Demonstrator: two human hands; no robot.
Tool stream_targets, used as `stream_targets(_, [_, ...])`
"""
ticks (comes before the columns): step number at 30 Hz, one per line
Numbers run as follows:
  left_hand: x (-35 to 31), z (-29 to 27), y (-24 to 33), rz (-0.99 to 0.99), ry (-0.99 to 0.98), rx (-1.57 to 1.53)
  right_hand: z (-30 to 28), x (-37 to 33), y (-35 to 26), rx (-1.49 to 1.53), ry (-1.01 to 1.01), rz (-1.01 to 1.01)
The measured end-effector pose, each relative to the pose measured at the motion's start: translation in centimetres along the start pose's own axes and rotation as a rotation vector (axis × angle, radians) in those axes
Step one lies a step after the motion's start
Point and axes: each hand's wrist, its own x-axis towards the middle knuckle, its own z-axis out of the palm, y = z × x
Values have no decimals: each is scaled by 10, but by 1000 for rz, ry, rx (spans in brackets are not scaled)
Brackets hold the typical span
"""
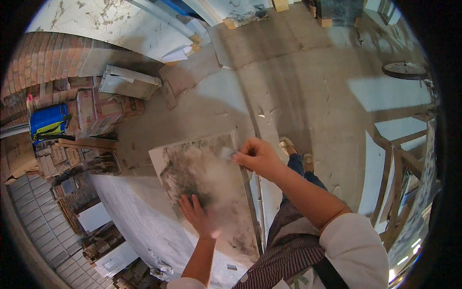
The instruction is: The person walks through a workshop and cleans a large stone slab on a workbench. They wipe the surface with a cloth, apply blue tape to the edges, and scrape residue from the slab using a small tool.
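Observation:
A rectangular stone-look slab [216,188], beige with dark smoky patches, lies in front of me on a surface covered with whitish plastic wrap [126,197]. My left hand [197,217] rests flat on its near left part, fingers spread. At the slab's right edge, my right hand [257,158] is closed, with thumb and fingers pinching a small pale flat piece [228,153]. That piece is held over or against the slab's upper right corner area; whether it touches, I cannot tell. Its exact kind is too small to make out.
Stacked cartons [96,113] and a blue and yellow package [49,123] stand left, by a brick wall [38,60]. A large pale veined slab [103,26] leans at the upper left. A frame [395,176] stands right, below a dark ring-shaped object [405,71]. Concrete floor [332,115] extends ahead.

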Motion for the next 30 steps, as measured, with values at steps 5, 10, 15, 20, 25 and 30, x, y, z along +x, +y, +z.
stream_targets(5, [2,1,-2,-8,-11,-44,1,37,-23,-44,132,-72])
stream_targets(10, [2,1,-3,-3,9,-47,2,-3,18,-10,4,-22])
stream_targets(15, [2,0,-2,15,-1,-17,-3,32,-26,-102,75,-36])
stream_targets(20, [2,-2,-2,14,9,-35,2,-5,8,-53,-37,-50])
stream_targets(25, [3,-2,0,19,8,-23,-4,34,-22,-54,64,-62])
stream_targets(30, [1,-1,-1,-9,0,-4,5,-6,12,72,-13,-42])
